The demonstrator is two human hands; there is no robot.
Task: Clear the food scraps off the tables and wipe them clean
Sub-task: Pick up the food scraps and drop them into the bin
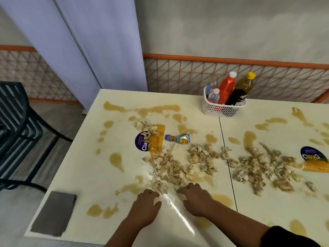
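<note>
Gathering step: at the cream table's (85,175) near edge, the left hand (146,202) pinches clear plastic film (178,213). The right hand (195,198) curls at beige crumpled food scraps (170,168), its grip unclear. Next, rake them in.

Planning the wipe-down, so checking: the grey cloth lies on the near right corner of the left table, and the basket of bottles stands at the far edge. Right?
Not quite: the head view shows the grey cloth on the near left corner of the left table, not the right. The basket of bottles does stand at the far edge.
</note>
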